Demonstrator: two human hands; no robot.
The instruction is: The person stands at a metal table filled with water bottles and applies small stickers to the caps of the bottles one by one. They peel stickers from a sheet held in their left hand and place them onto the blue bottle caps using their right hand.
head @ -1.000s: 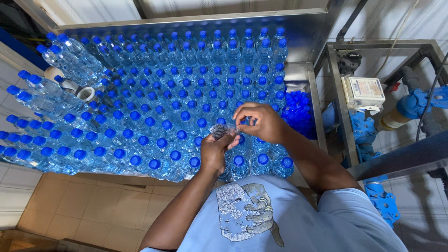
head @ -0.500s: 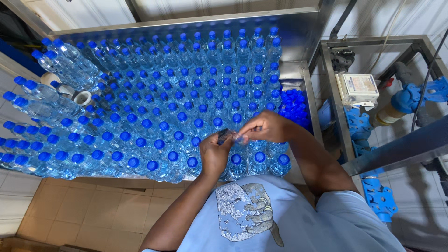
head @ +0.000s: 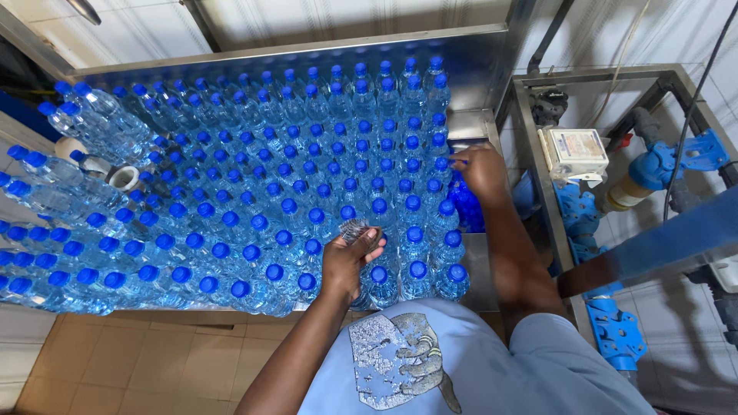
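Nearest the body, the left hand (head: 347,261) grips a clear, ribbed plastic bottle (head: 355,229) with no cap, amid upright blue-capped bottles (head: 254,201) on the steel surface (head: 475,270). Farther out to the right, the right hand (head: 480,167) rests with fingers curled over a heap of loose blue caps (head: 466,206); whether it pinches one I cannot tell.

Steel table (head: 480,273) packed with blue-capped water bottles (head: 292,177).
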